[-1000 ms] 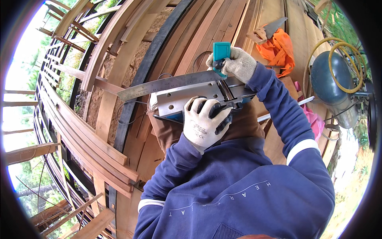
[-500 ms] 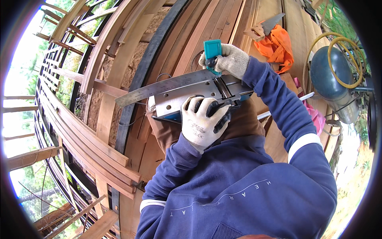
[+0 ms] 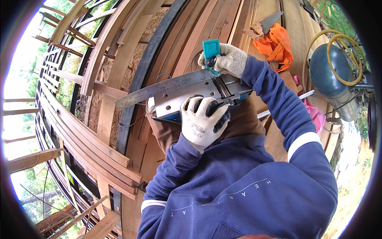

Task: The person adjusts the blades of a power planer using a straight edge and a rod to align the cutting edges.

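Observation:
An electric planer (image 3: 169, 104) lies across my lap with its grey metal sole and cutter slot facing up. My left hand (image 3: 201, 124), in a white knit glove with black fingertips, is closed round the planer's near side. My right hand (image 3: 230, 60), in a beige glove, grips the teal handle of a square (image 3: 157, 89) at the planer's far side. The square's long steel blade, marked like a ruler, rests on edge along the sole's far side and reaches past its left end. Part of the planer's body is hidden under my left hand.
Long timber boards (image 3: 199, 28) run away beneath me. To the right lie a handsaw (image 3: 270, 23), an orange cloth (image 3: 278, 46) and a pink bag (image 3: 316, 117). A dark tank (image 3: 330, 67) with a yellow hose stands beyond. Stacked boards (image 3: 87, 147) and open framing lie left.
The square's blade has tilted slightly, showing more of its marked face. Both hands keep nearly the same places.

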Tool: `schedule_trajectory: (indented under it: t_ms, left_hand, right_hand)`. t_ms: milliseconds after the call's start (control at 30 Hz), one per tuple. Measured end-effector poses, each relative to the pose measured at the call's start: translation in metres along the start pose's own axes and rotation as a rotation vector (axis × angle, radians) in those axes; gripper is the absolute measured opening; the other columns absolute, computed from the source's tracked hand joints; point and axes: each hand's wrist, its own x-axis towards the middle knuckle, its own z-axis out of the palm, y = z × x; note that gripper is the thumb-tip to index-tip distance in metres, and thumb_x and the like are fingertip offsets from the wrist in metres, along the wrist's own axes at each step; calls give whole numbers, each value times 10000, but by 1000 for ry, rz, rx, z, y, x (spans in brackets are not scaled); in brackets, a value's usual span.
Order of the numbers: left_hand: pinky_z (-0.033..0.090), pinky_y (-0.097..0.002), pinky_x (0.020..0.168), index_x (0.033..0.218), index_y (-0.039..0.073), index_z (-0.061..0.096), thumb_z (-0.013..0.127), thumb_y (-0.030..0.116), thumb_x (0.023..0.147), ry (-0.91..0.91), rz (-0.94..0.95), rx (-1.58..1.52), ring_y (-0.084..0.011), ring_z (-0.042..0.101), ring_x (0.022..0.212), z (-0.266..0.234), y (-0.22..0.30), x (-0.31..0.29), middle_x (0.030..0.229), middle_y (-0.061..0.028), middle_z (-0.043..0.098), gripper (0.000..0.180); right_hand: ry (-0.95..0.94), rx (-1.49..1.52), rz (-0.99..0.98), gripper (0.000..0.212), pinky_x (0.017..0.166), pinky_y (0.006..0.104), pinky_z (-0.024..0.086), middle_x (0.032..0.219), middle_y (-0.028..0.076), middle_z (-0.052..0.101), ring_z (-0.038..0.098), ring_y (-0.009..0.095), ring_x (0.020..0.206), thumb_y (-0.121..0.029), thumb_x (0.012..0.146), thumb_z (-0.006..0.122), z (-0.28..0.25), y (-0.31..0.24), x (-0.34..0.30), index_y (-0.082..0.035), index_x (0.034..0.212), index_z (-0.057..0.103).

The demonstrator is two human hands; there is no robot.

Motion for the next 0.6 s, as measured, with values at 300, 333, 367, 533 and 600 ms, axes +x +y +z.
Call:
schedule_trajectory:
  t_ms: [300, 333, 367, 533, 600]
  left_hand:
    - [407, -497, 949, 1063, 253, 746, 797, 264, 595, 7, -3, -16, -312, 531, 1047, 2, -1, -1, 1072, -50, 571, 470]
    - [406, -498, 951, 1062, 254, 746, 798, 265, 594, 8, -2, -15, -313, 531, 1048, 2, -1, -1, 1073, -51, 572, 471]
    - [406, -500, 953, 1062, 255, 746, 799, 265, 593, 9, -2, -15, -314, 530, 1050, 2, -1, -1, 1075, -51, 573, 472]
    - [398, -507, 966, 1063, 257, 744, 802, 268, 592, -6, -9, -4, -318, 528, 1062, 1, -1, 0, 1084, -59, 575, 475]
    - [395, -508, 972, 1062, 257, 744, 803, 270, 595, -12, -10, -6, -319, 527, 1066, 0, -1, 1, 1088, -64, 575, 470]
  right_hand:
    - [12, -15, 27, 350, 900, 307, 541, 1127, 79, 708, 660, 162, 1029, 83, 865, 526, 1, -2, -1, -50, 1157, 667]
    - [14, -17, 35, 350, 901, 307, 541, 1127, 78, 707, 660, 162, 1028, 82, 866, 525, 1, -3, -1, -49, 1158, 667]
    - [16, -20, 43, 350, 901, 306, 540, 1127, 78, 707, 659, 162, 1027, 81, 867, 525, 1, -3, -1, -49, 1159, 668]
    - [10, -42, 39, 346, 915, 308, 534, 1140, 81, 705, 660, 167, 1040, 68, 879, 525, 1, -4, 0, -48, 1175, 661]
    - [5, -38, 44, 344, 921, 309, 530, 1142, 81, 705, 660, 169, 1048, 64, 882, 527, 1, -4, 0, -48, 1180, 659]
